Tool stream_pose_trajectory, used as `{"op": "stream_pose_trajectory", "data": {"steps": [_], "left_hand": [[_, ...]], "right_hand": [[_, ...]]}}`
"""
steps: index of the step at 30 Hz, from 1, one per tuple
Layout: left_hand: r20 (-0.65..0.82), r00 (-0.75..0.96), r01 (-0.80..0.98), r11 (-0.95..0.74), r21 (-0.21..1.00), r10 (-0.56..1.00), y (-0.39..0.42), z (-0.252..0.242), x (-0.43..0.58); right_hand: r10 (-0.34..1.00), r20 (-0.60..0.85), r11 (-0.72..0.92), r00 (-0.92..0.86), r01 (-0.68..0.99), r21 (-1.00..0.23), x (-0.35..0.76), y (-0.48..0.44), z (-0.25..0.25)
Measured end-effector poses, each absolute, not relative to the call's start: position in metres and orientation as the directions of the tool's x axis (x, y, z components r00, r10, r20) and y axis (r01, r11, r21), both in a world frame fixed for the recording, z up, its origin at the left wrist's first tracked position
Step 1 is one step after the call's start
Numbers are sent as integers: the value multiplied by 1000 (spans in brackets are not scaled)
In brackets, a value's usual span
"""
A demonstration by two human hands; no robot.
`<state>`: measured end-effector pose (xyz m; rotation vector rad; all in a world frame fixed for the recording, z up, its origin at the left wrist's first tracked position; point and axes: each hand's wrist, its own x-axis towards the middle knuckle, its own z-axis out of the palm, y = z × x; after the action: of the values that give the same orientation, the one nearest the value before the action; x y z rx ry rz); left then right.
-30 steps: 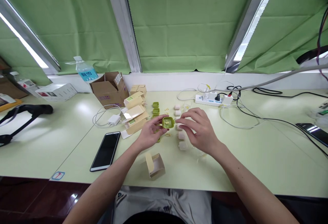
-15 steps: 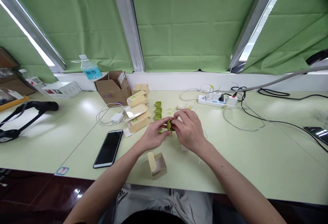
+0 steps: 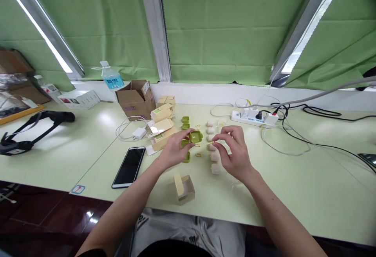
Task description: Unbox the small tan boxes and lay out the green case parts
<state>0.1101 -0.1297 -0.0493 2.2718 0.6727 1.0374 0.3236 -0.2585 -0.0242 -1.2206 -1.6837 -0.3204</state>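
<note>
My left hand (image 3: 174, 151) grips a small green square case (image 3: 195, 136) by its near side, just above the table (image 3: 293, 178). My right hand (image 3: 233, 152) is apart from the case to the right, thumb and forefinger pinched on a tiny yellowish piece (image 3: 213, 142). More green cases (image 3: 185, 122) lie in a row behind and under my left hand. Small cream blocks (image 3: 215, 168) lie in a column between my hands. A small open tan box (image 3: 184, 189) stands near the front edge.
A black phone (image 3: 129, 166) lies left of my left arm. Tan cartons (image 3: 161, 125), a brown cardboard box (image 3: 135, 99), a white charger with cable (image 3: 138, 133) and a water bottle (image 3: 110, 77) sit behind. A power strip (image 3: 254, 117) with cables lies right; a black device (image 3: 32, 125) far left.
My hands were together on the green case half a second ago; my right hand has drawn away to the right with a small piece pinched. The camera view shifted slightly left.
</note>
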Motion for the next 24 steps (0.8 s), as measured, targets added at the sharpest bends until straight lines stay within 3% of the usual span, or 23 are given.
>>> {"op": "stream_pose_trajectory", "data": {"steps": [7,18,21,24], "left_hand": [[580,529,216,-759,614,620,-123,-27,79],[397,619,355,-692,628,678,-146,-61,26],[362,637,367,-681,634,681,-153,-68,23],[323,672,376,-683,626,666,-161,-71,20]], "right_hand": [[777,510,523,-369,830,-196,316,-251,-43],[849,292,436,-441,896,85,302,-242,-73],[851,280,444,-444,894,67,305,-242,-72],[853,312,453,-418,890,-48,309,-246,-61]]}}
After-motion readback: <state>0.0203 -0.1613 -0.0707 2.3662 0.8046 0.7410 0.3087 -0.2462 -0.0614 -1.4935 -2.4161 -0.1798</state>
